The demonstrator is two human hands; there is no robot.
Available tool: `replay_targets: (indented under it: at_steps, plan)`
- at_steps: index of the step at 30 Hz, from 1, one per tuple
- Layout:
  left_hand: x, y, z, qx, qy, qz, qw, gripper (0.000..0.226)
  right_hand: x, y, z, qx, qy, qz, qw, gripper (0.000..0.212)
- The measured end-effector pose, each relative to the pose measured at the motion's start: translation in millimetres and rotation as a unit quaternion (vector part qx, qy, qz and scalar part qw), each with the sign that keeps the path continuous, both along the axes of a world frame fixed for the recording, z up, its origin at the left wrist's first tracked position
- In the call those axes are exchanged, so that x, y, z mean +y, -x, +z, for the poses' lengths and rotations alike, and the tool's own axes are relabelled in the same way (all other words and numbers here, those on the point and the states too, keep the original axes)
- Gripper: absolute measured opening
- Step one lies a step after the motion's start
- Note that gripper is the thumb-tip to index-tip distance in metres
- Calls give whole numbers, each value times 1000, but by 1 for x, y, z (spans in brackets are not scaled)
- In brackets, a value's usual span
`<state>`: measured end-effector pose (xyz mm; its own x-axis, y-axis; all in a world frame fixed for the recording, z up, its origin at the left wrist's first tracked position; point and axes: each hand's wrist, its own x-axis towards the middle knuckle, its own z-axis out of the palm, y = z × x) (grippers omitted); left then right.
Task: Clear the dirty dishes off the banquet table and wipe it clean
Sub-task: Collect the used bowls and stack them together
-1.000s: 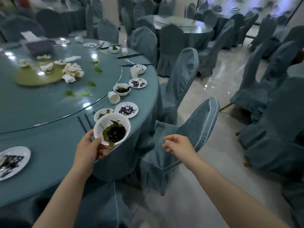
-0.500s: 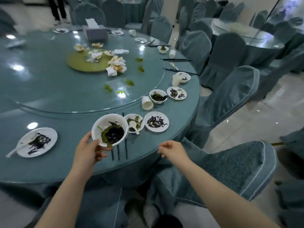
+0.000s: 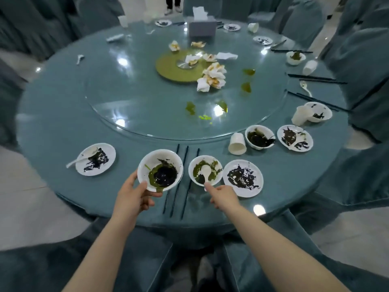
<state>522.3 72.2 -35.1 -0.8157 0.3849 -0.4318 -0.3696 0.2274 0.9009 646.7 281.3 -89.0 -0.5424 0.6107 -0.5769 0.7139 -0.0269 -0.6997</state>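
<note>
My left hand (image 3: 134,197) grips a white bowl (image 3: 160,169) smeared with green and black sauce, held just above the near edge of the round teal table (image 3: 52,127). My right hand (image 3: 223,197) pinches the handle of a white spoon (image 3: 205,172) that lies in a second dirty bowl (image 3: 205,170). A stained plate (image 3: 243,178) sits right of that bowl. Three black chopsticks (image 3: 181,186) lie between the two bowls. Another dirty plate with a spoon (image 3: 95,159) lies to the left.
A glass turntable (image 3: 147,98) carries crumpled napkins (image 3: 211,77), green smears and a tissue box (image 3: 202,28). More dirty bowls, plates, tipped paper cups (image 3: 236,143) and chopsticks line the right rim. Covered chairs (image 3: 357,60) ring the table. A person's legs stand behind it.
My view has swung left to face the table squarely. My right hand moved forward from the table edge and took hold of the spoon handle. The left hand still holds its bowl.
</note>
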Motion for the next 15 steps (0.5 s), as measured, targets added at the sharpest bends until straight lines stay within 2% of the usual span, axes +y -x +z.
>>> replay_targets:
  at_steps: [7, 12, 15]
  plan:
    - [34, -5, -19, -2, 40, -22, 999, 35, 26, 3, -15, 46, 26, 22, 998, 25]
    - [66, -9, -28, -1, 75, -65, 995, 39, 44, -6, -19, 26, -10, 67, 997, 36]
    - [79, -10, -30, -1, 80, -71, 994, 38, 39, 0, -22, 21, 16, 87, 996, 46]
